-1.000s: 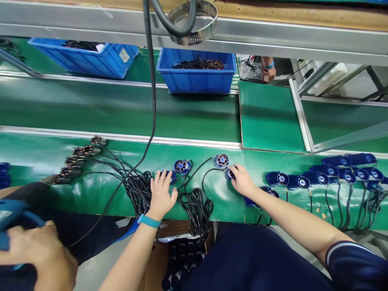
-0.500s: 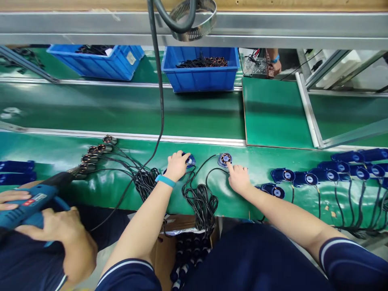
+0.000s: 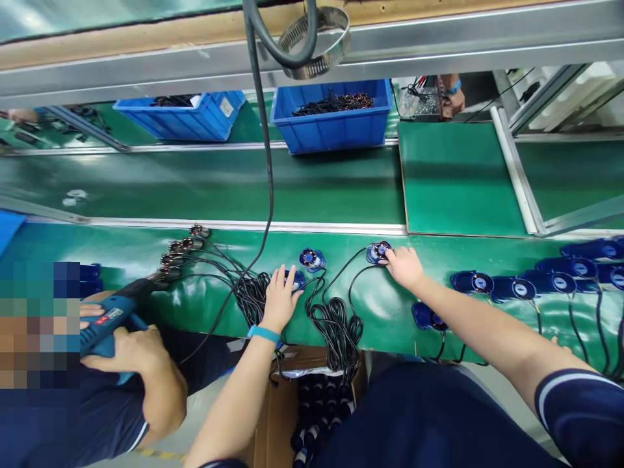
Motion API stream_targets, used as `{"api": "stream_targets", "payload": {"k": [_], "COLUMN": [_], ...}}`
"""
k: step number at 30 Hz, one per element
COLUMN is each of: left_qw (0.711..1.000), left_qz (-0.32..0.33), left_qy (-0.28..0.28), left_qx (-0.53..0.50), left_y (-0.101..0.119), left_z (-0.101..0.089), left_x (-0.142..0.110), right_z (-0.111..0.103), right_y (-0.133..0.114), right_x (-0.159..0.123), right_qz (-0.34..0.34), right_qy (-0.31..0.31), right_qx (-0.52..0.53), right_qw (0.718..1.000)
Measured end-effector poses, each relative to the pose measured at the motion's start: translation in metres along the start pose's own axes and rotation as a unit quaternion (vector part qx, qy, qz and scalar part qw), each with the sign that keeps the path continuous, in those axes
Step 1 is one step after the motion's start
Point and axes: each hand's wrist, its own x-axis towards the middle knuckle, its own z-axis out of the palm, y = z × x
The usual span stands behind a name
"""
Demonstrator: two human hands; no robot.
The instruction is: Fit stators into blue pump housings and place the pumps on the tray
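My left hand lies on a small blue fan unit on the green bench, fingers stretched over it. A second blue fan unit sits just beyond it, untouched. My right hand reaches to a third blue fan unit, its fingertips closed on the unit's right edge. Black cables run from these units to coiled bundles at the bench's near edge.
A person at the left holds a blue heat gun toward a row of cable ends. A row of blue fan units lies at the right. Two blue bins stand behind the conveyor. A black hose hangs down.
My left hand drew back from the far fan unit onto the nearer one. My right hand moved up to grip the right fan unit. The view shifted slightly left.
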Motion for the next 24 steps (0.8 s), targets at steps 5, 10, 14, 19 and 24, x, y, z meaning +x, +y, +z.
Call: {"api": "stream_targets", "payload": {"k": [5, 10, 14, 19, 24], "left_qw": [0.999, 0.995, 0.996, 0.999, 0.998], "left_qz": [0.015, 0.041, 0.049, 0.028, -0.015], "left_qy": [-0.008, -0.018, -0.022, -0.011, 0.05], "left_qx": [0.042, 0.088, 0.077, 0.031, -0.024], "left_y": [0.005, 0.01, 0.011, 0.015, 0.026], "left_z": [0.009, 0.013, 0.014, 0.012, -0.002], "left_x": [0.048, 0.059, 0.061, 0.059, 0.018], "right_z": [0.003, -0.002, -0.016, -0.07, -0.155], "right_y": [0.011, 0.01, 0.008, 0.007, 0.011], "right_x": [0.002, -0.005, -0.017, -0.051, -0.113], "right_qz": [-0.017, -0.047, -0.066, -0.122, -0.209], "right_qy": [0.026, 0.014, 0.015, 0.129, 0.281], "right_qx": [-0.004, 0.018, 0.047, 0.103, 0.157], "right_qw": [1.0, 0.999, 0.997, 0.979, 0.923]}}
